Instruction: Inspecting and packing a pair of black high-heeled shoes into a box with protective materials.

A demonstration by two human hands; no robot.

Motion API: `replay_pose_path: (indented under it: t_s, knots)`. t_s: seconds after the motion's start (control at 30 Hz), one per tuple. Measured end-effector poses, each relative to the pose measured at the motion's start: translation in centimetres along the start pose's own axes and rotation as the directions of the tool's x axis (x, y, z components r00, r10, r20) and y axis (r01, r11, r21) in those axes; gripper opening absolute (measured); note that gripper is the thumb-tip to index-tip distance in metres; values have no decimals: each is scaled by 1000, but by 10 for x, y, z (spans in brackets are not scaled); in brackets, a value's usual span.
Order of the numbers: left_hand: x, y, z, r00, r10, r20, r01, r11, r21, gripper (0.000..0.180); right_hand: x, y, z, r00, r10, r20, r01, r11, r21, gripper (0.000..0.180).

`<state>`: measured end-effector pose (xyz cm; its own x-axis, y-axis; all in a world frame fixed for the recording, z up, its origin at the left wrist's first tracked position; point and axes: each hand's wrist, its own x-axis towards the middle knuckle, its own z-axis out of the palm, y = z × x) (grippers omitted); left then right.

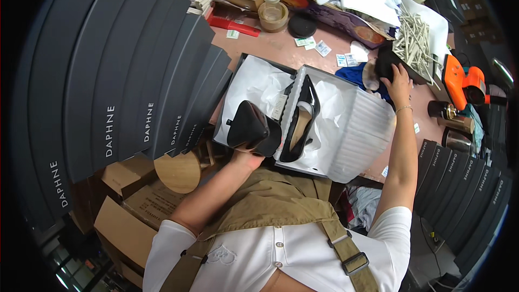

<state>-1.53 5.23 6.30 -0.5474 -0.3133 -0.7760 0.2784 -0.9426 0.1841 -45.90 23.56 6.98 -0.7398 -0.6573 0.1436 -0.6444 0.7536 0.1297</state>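
A black high-heeled shoe (248,127) is in my left hand (247,160), which is closed round it from below, over the left part of an open shoe box (296,70). Its sole side is turned up, and most of the fingers are hidden behind it. The matching black pump (303,121) lies in white tissue in the box, its pointed toe away from me. At the far right, my right hand (400,85) has its thumb and fingers curved around a black, soft-looking thing (385,62). That thing lies beside a dark tray of thin white sticks (413,43).
Tall stacks of dark shoe boxes stand at left (108,75) and right (459,189). A white padded wrapping sheet (367,135) spreads right of the open box. Beyond lie a red-handled tool (235,25), small jars (273,15) and paper packets (323,48). An orange heat gun (465,81) is far right.
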Motion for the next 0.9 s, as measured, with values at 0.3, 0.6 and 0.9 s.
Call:
replay_pose_path:
  t_s: [0.3, 0.6, 0.9]
  knots:
    - [14, 7, -9, 981, -20, 193, -11, 988, 156, 50, -156, -192, -61, 882, -197, 427, -154, 737, 659, 70]
    - [-20, 23, 28, 843, -458, 283, 401, 885, 238, 63, -212, -196, -109, 956, 250, 154, -173, 55, 983, 52]
    - [-45, 29, 43, 804, -577, 145, 515, 797, 317, 63, -213, -216, -133, 981, 186, -60, 52, 49, 997, 52]
